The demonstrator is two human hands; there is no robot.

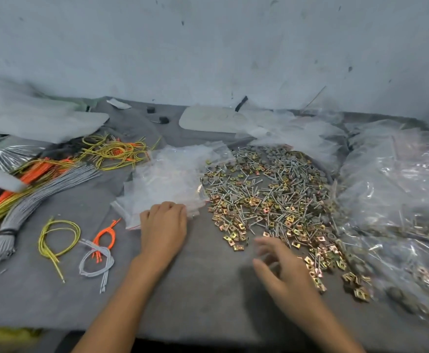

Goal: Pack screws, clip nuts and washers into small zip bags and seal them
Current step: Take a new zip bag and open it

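A wide heap of silver screws (254, 189), brass-coloured clip nuts (236, 220) and grey washers (274, 154) covers the grey table (203, 296) at centre right. To its left lies a stack of small clear zip bags (167, 182). My left hand (163, 228) rests at the near edge of that stack, its fingers curled down onto the nearest bags. Blurred by motion, my right hand (282, 266) hovers with spread fingers over the near edge of the clip nuts and holds nothing that I can see.
Bundles of grey, orange and yellow wires (37, 189) lie at the left, with small wire loops (96, 253) nearer me. Large clear bags of filled packets (396, 200) pile up at the right. White sheets (30, 118) lie along the back wall.
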